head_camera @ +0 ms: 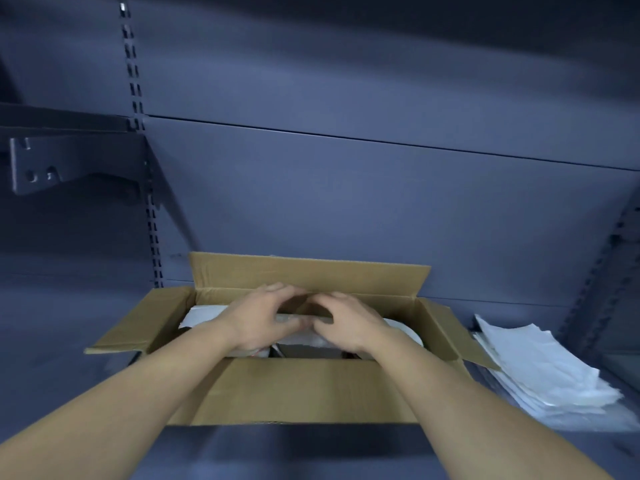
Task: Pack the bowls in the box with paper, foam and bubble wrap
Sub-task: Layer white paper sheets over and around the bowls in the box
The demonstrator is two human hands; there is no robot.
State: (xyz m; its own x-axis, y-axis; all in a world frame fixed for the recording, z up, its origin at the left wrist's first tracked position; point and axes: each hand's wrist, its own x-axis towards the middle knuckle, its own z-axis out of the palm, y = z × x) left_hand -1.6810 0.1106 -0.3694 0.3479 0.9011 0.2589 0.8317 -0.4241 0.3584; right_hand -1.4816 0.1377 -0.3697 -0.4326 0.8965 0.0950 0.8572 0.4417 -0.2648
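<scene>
An open cardboard box (pixel 304 389) stands on the shelf with all its flaps up or spread out. Both my hands reach into it from the front. My left hand (pixel 263 320) and my right hand (pixel 346 323) meet over the middle of the box, fingers curled round a pale wrapped bundle (pixel 301 322) between them. White wrapping material (pixel 204 315) lies inside at the left, and a white rounded rim (pixel 408 329) shows at the right. The bowls themselves are mostly hidden by my hands and the wrapping.
A stack of white paper and foam sheets (pixel 540 368) lies on the shelf right of the box. The blue-grey metal shelf back (pixel 346 188) rises just behind. A shelf bracket (pixel 52 168) juts out at the upper left.
</scene>
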